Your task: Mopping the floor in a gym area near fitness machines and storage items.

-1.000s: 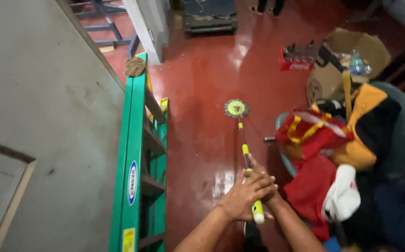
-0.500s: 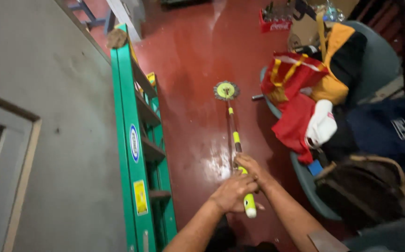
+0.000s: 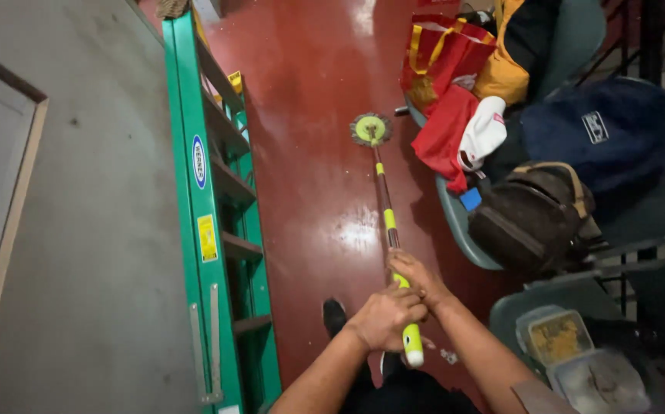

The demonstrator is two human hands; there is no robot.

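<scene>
Floor: glossy red-brown floor (image 3: 309,192), with bright glare patches just left of the pole, so wet and dry are hard to tell apart there.
Mop: a spin mop (image 3: 385,222) with a yellow-green and dark pole; its round head (image 3: 371,129) lies flat on the floor ahead of you, near the red bag (image 3: 444,69) and just clear of the chair edge.
Left hand: your left hand (image 3: 385,318) is closed round the upper pole, knuckles up, just above the yellow grip end.
Right hand: your right hand (image 3: 417,277) is wrapped on the pole just ahead of the left, the two hands touching.
Doing it well: as I judge it, keep the head flat and steer from the forward hand while the rear hand steadies the end. Work the open strip between the green ladder (image 3: 210,215) and the chairs, and keep the pole off the ladder's rails, since a knock there could shift it.
Right side clutter: a white cap (image 3: 482,130), a brown backpack (image 3: 532,218) and a dark blue bag (image 3: 601,130) are piled on grey chairs; two lidded food tubs (image 3: 570,353) sit on the nearest seat. Keep the head clear of anything hanging low.
Hidden: your feet are mostly covered by your arms; only one dark shoe (image 3: 334,316) shows. The ladder's top and foot are cut off.
Unclear: a small pale speck by the grip end cannot be identified.
</scene>
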